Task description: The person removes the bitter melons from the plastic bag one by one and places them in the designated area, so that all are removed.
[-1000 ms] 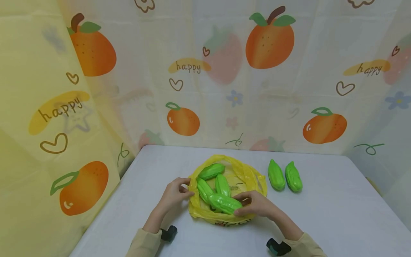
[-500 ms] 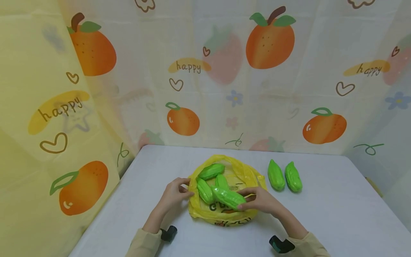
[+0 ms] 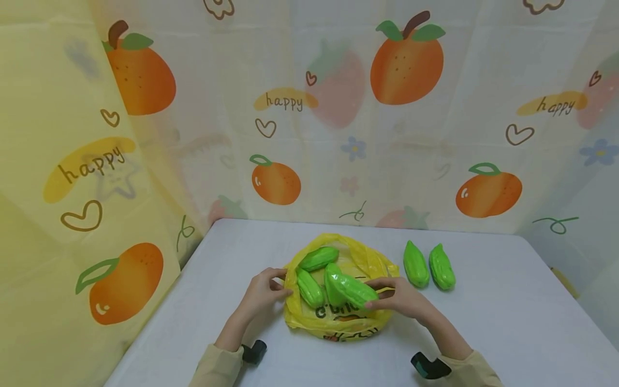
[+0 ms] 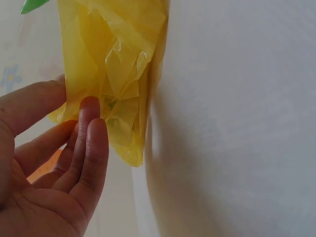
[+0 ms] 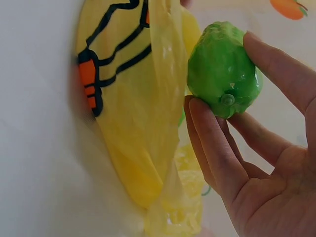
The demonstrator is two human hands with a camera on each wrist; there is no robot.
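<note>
While two green gourds lie side by side on the white table [image 3: 508, 328], the nearer one [image 3: 416, 264] and the outer one [image 3: 442, 267], both just right of the yellow bag [image 3: 369, 257], a fruit-print curtain [image 3: 227, 70] closes off the back. Black wrist devices [image 3: 254, 352] on both wrists, near table edge. Right hand [image 3: 406, 298] partly covers bag's right rim. Bag sits mouth up, black and orange print, crumpled rim. Inside: top gourd [image 3: 319, 258], left gourd [image 3: 310, 287], middle gourd [image 3: 332, 287], this last partly hidden by the held gourd [image 3: 357, 292]. Held gourd is over the bag's opening, tilted, pinched at its right end between right thumb and fingers; touching middle gourd or not, can't tell. Left hand [image 3: 265, 290] pinches bag's left side, fingers narrow.
</note>
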